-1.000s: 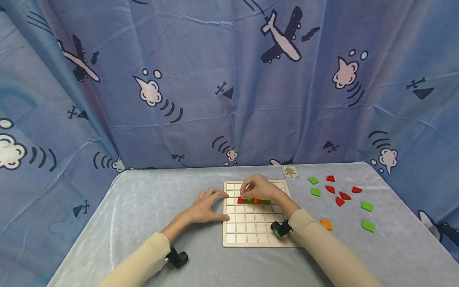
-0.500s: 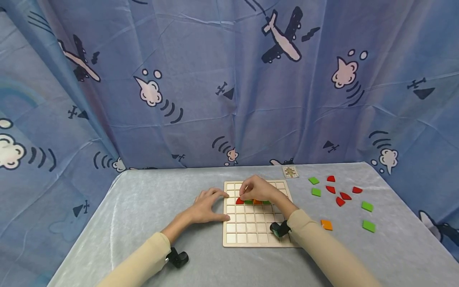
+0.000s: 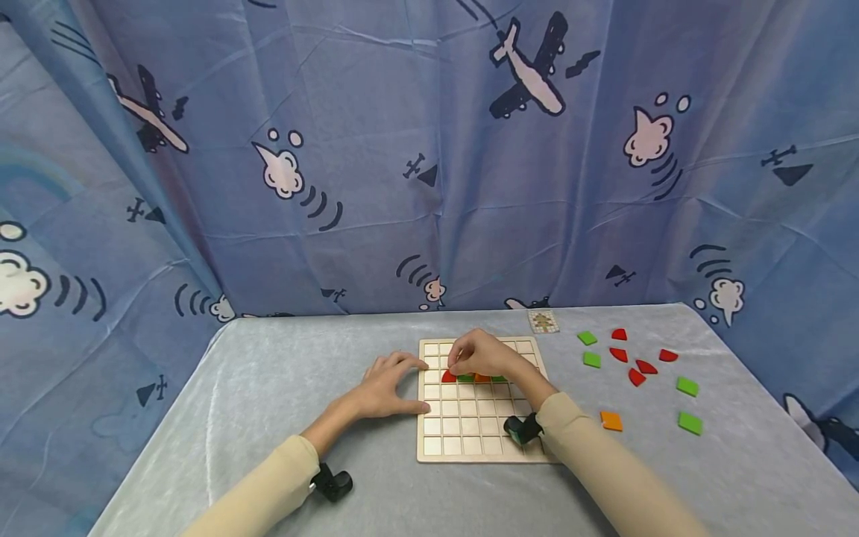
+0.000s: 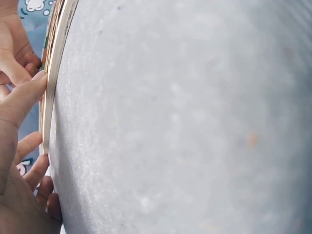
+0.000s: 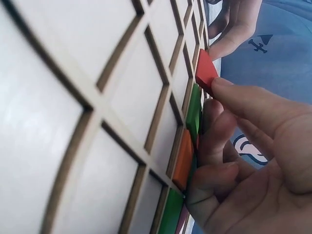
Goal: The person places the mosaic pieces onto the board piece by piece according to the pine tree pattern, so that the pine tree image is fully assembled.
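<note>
A wooden grid board (image 3: 461, 446) lies on the cloth-covered table. My right hand (image 3: 485, 353) is over its upper part, thumb and fingers pinching a red quarter-round tile (image 3: 449, 377) at the left end of a row of tiles. In the right wrist view that red tile (image 5: 206, 71) sits tilted against the thumb tip. Beside it in the row come a green tile (image 5: 193, 109), an orange tile (image 5: 183, 160) and another green tile (image 5: 170, 213). My left hand (image 3: 384, 386) rests at the board's left edge, fingers spread, with thumb and fingertips touching the rim.
Right of the board lie several loose red quarter-round tiles (image 3: 646, 367), several green square tiles (image 3: 689, 423) and one orange tile (image 3: 611, 421). A small pattern card (image 3: 543, 321) is behind the board. A blue printed curtain (image 3: 376, 164) hangs beyond the table.
My right hand has shifted slightly left with the red tile, then stays nearly still. My left hand holds its place at the board's edge.
</note>
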`<state>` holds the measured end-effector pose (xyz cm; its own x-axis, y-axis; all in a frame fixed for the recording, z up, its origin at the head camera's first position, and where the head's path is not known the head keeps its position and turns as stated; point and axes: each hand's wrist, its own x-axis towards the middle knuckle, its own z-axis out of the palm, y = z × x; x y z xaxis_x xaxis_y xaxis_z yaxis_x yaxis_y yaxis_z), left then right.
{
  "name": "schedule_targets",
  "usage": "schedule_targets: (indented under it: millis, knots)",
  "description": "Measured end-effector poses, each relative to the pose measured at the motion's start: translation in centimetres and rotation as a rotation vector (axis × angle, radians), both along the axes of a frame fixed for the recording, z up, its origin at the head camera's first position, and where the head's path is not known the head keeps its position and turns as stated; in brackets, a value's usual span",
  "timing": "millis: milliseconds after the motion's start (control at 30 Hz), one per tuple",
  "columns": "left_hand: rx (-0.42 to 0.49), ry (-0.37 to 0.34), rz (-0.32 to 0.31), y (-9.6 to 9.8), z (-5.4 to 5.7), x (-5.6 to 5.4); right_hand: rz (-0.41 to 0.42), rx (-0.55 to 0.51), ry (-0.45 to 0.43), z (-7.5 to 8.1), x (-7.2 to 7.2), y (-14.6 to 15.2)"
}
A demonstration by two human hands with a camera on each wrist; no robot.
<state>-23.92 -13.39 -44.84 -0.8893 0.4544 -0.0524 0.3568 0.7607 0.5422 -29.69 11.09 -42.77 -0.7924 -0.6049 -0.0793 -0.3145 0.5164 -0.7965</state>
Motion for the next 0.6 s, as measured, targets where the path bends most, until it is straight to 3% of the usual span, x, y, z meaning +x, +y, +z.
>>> schedule_targets:
  millis: [600]
  knots:
    - [0.002,0.011,-0.001,0.02,-0.11,0.03,-0.009,0.051,0.042,-0.16,-0.11,-0.11]
